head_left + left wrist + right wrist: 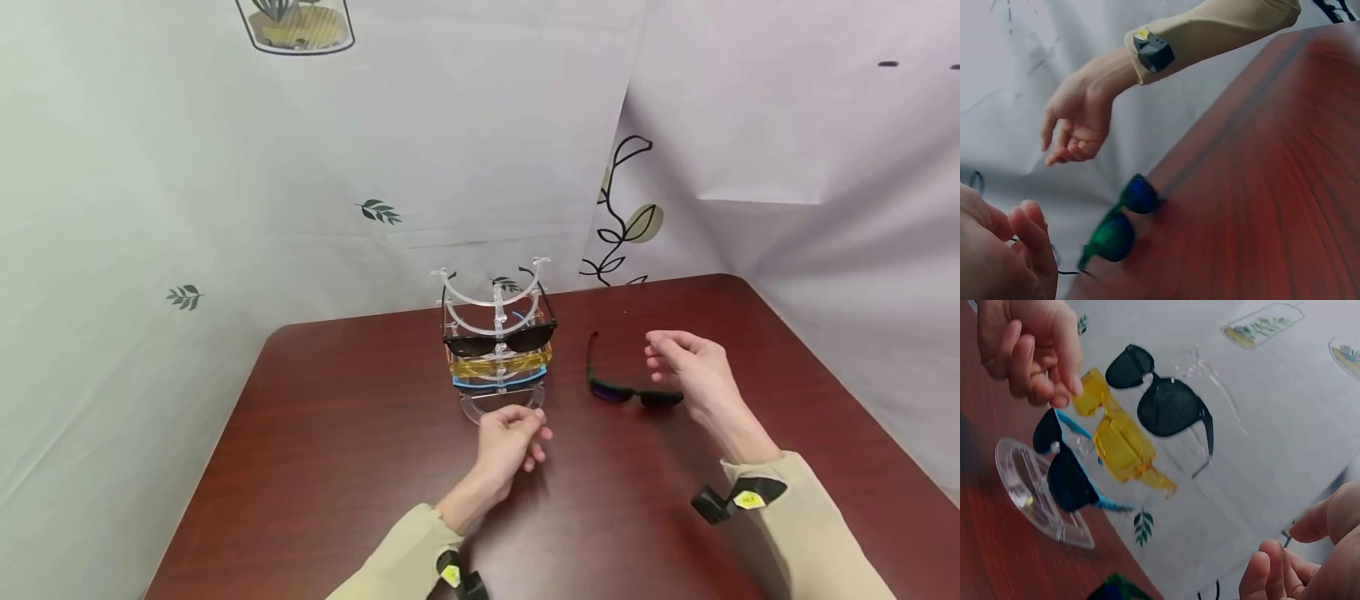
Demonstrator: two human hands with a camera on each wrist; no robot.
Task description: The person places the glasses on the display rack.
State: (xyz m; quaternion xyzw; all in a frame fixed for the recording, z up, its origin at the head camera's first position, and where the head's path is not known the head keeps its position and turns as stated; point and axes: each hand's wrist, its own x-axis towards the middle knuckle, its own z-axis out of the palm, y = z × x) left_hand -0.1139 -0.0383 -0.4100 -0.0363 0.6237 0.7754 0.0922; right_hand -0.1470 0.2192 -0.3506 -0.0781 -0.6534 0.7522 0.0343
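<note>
A clear plastic eyewear stand (500, 312) bears black sunglasses (528, 337), yellow-tinted glasses (1124, 447) and, lowest, blue-framed sunglasses (1071, 478) with dark lenses. My left hand (510, 442) hovers in front of the stand's base, fingers loosely bent, with nothing held. From the right wrist view the left hand (1032, 350) overlaps one end of the yellow pair; contact cannot be made out. Green-framed sunglasses (613, 392) with bluish lenses lie on the table right of the stand. Just above and beside them is my right hand (693, 371), fingers relaxed, holding nothing.
The dark red wooden table (337, 450) extends around the stand, with its rear edge close behind. A pale cloth backdrop (480, 150) printed with plants hangs behind and along the sides. Each sleeve carries a small black wrist camera (716, 504).
</note>
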